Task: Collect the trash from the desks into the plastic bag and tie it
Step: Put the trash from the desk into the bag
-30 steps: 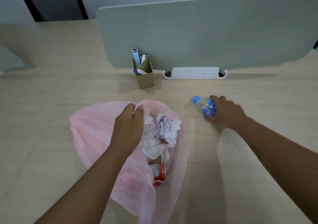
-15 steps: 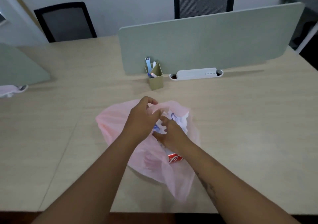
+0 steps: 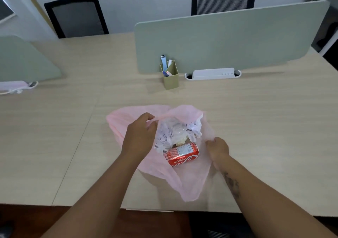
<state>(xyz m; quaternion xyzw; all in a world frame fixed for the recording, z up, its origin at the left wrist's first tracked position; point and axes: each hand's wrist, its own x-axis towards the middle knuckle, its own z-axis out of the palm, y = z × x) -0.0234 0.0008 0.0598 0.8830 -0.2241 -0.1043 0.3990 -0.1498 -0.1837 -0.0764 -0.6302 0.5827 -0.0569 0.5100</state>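
A thin pink plastic bag (image 3: 192,179) lies open on the wooden desk (image 3: 256,128). Inside it I see a red soda can (image 3: 181,154) on its side, crumpled white paper (image 3: 193,129) and a clear plastic bottle (image 3: 175,128). My left hand (image 3: 140,137) pinches the bag's upper left rim and holds it up. At the bag's right edge, my right hand (image 3: 217,148) grips the plastic and pulls it outward. The mouth of the bag is spread between both hands.
A green pen holder (image 3: 171,76) and a white cable tray (image 3: 213,74) stand behind the bag, against a green divider panel (image 3: 228,36). A second divider (image 3: 23,60) is at far left. Two black chairs (image 3: 76,16) stand beyond the desk. The desk's front edge is close to me.
My right hand brought the blue-capped bottle from the desk into the bag, then moved out to the bag's right edge. The bag's mouth is now wider and the can shows fully.
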